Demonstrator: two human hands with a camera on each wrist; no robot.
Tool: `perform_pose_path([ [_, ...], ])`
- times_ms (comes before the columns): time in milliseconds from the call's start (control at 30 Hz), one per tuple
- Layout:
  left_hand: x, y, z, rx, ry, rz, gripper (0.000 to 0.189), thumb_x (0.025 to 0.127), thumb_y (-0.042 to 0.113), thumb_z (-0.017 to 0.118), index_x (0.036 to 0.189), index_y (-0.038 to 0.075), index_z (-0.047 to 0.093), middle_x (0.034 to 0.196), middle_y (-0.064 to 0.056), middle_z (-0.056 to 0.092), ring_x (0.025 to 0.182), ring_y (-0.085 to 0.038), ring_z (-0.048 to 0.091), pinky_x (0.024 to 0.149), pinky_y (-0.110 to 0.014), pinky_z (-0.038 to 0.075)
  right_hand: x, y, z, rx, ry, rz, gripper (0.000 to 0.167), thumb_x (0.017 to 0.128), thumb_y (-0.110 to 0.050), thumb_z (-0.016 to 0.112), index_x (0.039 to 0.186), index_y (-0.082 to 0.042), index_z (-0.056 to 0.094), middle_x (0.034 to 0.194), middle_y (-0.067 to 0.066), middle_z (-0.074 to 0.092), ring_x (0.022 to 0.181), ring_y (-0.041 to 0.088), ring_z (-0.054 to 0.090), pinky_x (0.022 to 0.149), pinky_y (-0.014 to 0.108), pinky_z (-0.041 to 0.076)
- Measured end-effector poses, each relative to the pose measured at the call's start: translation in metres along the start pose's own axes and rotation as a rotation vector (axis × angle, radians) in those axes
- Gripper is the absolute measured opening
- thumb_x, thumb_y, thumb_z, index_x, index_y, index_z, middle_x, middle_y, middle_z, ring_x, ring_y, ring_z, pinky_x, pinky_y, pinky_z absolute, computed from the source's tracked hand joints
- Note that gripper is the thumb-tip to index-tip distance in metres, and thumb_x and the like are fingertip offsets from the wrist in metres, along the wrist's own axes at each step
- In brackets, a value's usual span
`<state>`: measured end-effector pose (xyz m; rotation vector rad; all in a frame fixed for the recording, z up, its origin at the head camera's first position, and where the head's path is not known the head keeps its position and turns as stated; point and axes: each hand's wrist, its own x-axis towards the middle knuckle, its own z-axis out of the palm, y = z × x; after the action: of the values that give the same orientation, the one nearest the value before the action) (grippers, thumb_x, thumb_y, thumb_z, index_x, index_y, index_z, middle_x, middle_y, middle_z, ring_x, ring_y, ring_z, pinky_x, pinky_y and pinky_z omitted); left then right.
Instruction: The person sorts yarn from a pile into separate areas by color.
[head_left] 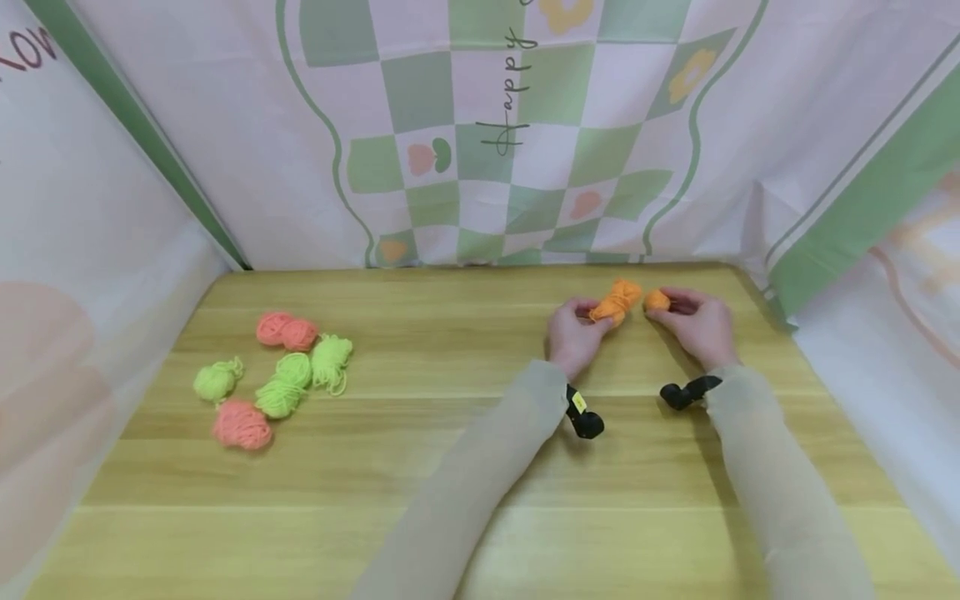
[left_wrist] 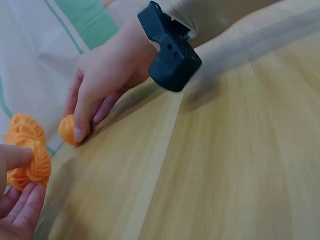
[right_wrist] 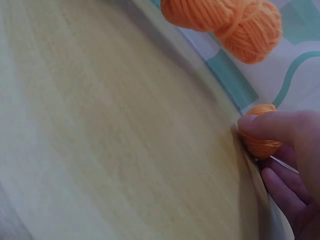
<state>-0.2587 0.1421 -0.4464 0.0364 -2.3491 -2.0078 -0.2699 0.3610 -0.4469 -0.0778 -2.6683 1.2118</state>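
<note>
At the back right of the table, my left hand (head_left: 576, 335) pinches a larger orange yarn bundle (head_left: 617, 302), narrowed at its middle, between thumb and fingers. In the left wrist view this orange yarn bundle (left_wrist: 31, 155) shows its wound strands, with the thumb on its near side. Just to the right, my right hand (head_left: 699, 323) holds a small round orange yarn ball (head_left: 657, 301) by thumb and fingertips, low at the tabletop. The right wrist view has the small ball (right_wrist: 261, 142) under the thumb, and the larger bundle (right_wrist: 235, 22) above it.
On the table's left side lie a coral yarn bundle (head_left: 287, 332), a coral yarn ball (head_left: 242, 425) and green yarn pieces (head_left: 283, 385), grouped close together. A patterned curtain (head_left: 487, 167) hangs along the back edge of the wooden table (head_left: 420, 467).
</note>
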Motion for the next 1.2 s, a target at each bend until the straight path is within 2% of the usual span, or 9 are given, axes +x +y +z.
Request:
perform_pose_path([
  [167, -0.003, 0.004, 0.009, 0.002, 0.034, -0.015, 0.022, 0.082, 0.009, 0.086, 0.1, 0.012, 0.074, 0.081, 0.01, 0.065, 0.071, -0.001, 0.06, 0.065, -0.016, 0.051, 0.001, 0.002, 0.002, 0.015, 0.014, -0.002, 0.056, 0.088, -0.031, 0.083, 0.134, -0.004, 0.066, 0.125, 0.02, 0.067, 0.1, 0.008, 0.065, 0.081, 0.006, 0.046],
  [267, -0.005, 0.005, 0.013, 0.023, 0.014, -0.038, 0.022, 0.084, 0.008, 0.084, 0.103, 0.011, 0.074, 0.084, 0.008, 0.067, 0.073, -0.002, 0.06, 0.067, -0.016, 0.051, 0.002, 0.004, 0.004, 0.038, 0.017, 0.004, 0.055, 0.088, -0.028, 0.083, 0.133, -0.003, 0.066, 0.125, 0.02, 0.067, 0.101, 0.006, 0.066, 0.08, 0.007, 0.048],
  [367, -0.006, 0.004, 0.017, 0.012, -0.053, -0.046, 0.03, 0.085, 0.006, 0.083, 0.113, 0.008, 0.073, 0.094, 0.001, 0.071, 0.078, -0.003, 0.063, 0.071, -0.016, 0.052, 0.002, 0.004, 0.006, 0.05, 0.016, 0.008, 0.053, 0.089, -0.025, 0.083, 0.133, -0.002, 0.066, 0.125, 0.02, 0.067, 0.106, 0.012, 0.068, 0.081, 0.008, 0.049],
  [500, -0.006, 0.002, 0.02, 0.013, -0.2, -0.027, 0.041, 0.09, 0.005, 0.078, 0.129, 0.006, 0.067, 0.114, -0.003, 0.071, 0.089, -0.005, 0.066, 0.076, -0.015, 0.053, 0.001, 0.002, 0.006, 0.05, 0.011, 0.01, 0.049, 0.092, -0.022, 0.079, 0.134, -0.002, 0.065, 0.126, 0.02, 0.067, 0.113, 0.026, 0.066, 0.082, 0.008, 0.048],
  [633, -0.007, 0.003, 0.021, 0.055, -0.339, 0.028, 0.049, 0.093, 0.005, 0.074, 0.14, 0.005, 0.06, 0.13, -0.004, 0.067, 0.101, -0.009, 0.066, 0.08, -0.014, 0.051, -0.001, 0.002, 0.005, 0.038, 0.013, 0.002, 0.045, 0.093, -0.018, 0.077, 0.133, -0.001, 0.066, 0.125, 0.02, 0.067, 0.108, 0.019, 0.066, 0.081, 0.009, 0.048],
  [767, -0.007, 0.006, 0.019, 0.095, -0.409, 0.042, 0.057, 0.093, 0.008, 0.075, 0.146, 0.004, 0.054, 0.136, -0.006, 0.063, 0.108, -0.011, 0.064, 0.083, -0.013, 0.05, -0.002, 0.002, 0.005, 0.053, 0.022, -0.008, 0.043, 0.093, -0.013, 0.077, 0.132, 0.0, 0.066, 0.124, 0.021, 0.068, 0.102, 0.01, 0.066, 0.08, 0.009, 0.049],
  [900, -0.008, 0.007, 0.017, 0.085, -0.401, 0.025, 0.059, 0.092, 0.012, 0.077, 0.146, 0.006, 0.054, 0.139, -0.004, 0.061, 0.112, -0.011, 0.063, 0.088, -0.016, 0.05, -0.002, 0.001, 0.005, 0.072, 0.017, -0.01, 0.044, 0.093, -0.013, 0.077, 0.132, 0.002, 0.065, 0.125, 0.024, 0.066, 0.105, 0.015, 0.067, 0.082, 0.01, 0.05],
  [1067, -0.007, 0.002, 0.009, 0.075, -0.312, 0.025, 0.057, 0.091, 0.017, 0.079, 0.143, 0.01, 0.057, 0.137, -0.003, 0.062, 0.119, -0.016, 0.06, 0.096, -0.023, 0.05, -0.001, 0.005, 0.006, 0.078, -0.003, -0.02, 0.048, 0.093, -0.012, 0.076, 0.137, 0.002, 0.061, 0.129, 0.025, 0.064, 0.113, 0.026, 0.065, 0.086, 0.012, 0.05],
  [1200, -0.003, -0.001, -0.004, 0.032, -0.258, 0.048, 0.059, 0.089, 0.016, 0.08, 0.143, 0.009, 0.057, 0.136, -0.006, 0.063, 0.12, -0.02, 0.06, 0.095, -0.026, 0.051, 0.001, 0.008, 0.004, 0.089, -0.025, -0.014, 0.052, 0.094, -0.008, 0.075, 0.141, 0.003, 0.056, 0.134, 0.027, 0.06, 0.119, 0.033, 0.061, 0.09, 0.014, 0.05],
])
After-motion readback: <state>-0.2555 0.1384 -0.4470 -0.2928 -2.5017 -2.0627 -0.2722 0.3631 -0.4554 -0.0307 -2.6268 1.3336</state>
